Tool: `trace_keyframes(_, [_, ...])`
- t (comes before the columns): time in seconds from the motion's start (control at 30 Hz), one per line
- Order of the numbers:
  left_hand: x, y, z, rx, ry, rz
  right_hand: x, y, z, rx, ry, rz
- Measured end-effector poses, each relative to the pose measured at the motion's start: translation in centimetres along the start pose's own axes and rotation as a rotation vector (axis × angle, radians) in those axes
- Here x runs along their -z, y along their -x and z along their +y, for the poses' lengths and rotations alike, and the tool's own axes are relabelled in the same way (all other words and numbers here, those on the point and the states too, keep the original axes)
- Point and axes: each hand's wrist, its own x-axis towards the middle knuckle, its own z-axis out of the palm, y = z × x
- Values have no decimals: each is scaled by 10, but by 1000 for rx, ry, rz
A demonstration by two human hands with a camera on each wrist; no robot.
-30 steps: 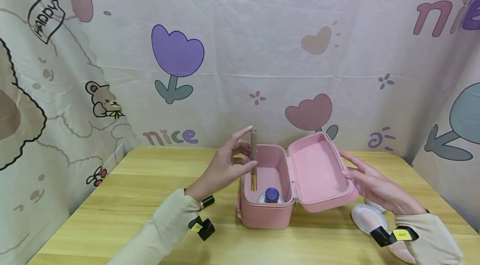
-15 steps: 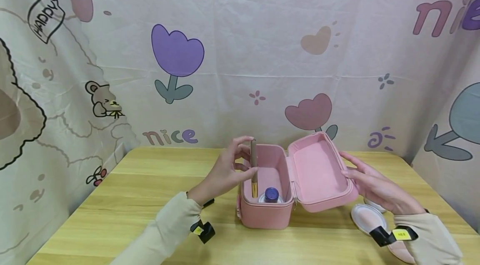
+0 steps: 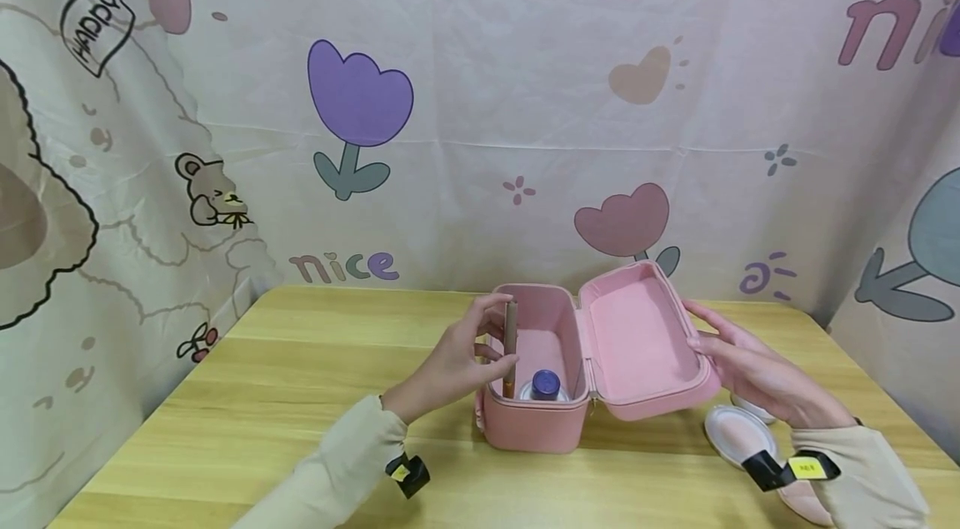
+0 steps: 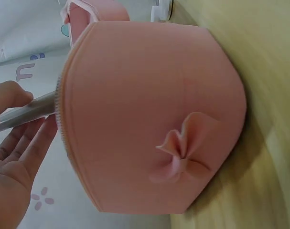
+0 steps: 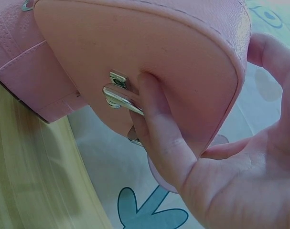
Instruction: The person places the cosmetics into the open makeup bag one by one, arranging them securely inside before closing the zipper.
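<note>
Versus a second ago: we've lowered the slim tube (image 3: 511,327) with the left hand (image 3: 457,358), and its lower end now sits deeper inside the pink case (image 3: 532,427). The black stick that showed by our left wrist is now out of sight. Head view has shifted slightly. The right hand (image 3: 757,366) and the lid (image 3: 645,337) look the same.

Tube: long, thin, straight, grey-brown, gold at the lower end. Near upright at the case's left wall, upper part above the rim. Can't tell if its tip touches the floor of the case.

Fingers: left ones pinch the tube, thumb low, index finger near the top. Right ones grip the lid's outer edge, one of them beside the silver clasp (image 5: 121,98).

Case stands right of the table's (image 3: 337,362) middle, toward its back edge, lid swung open to the right. Fabric bow (image 4: 183,152) on its left side wall. Inside, by the front wall, a blue-capped jar (image 3: 546,384). Pale round disc (image 3: 738,433) lies between the case and the table's right edge.
</note>
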Motion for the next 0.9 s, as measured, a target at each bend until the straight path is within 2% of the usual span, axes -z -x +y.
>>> trace_keyframes(0.13, [-4, 4, -3, -1, -31, 26, 0, 0, -1, -1, 2, 0])
trace_keyframes(0.33, [-14, 13, -9, -63, -161, 65, 0, 0, -1, -5, 5, 11])
trace_keyframes(0.57, [-25, 18, -11, -132, -247, 152, 0, 1, 1, 3, 5, 6])
trace_keyframes(0.9, [-26, 22, -7, -102, -369, 198, 0, 0, 0, 3, 3, -1])
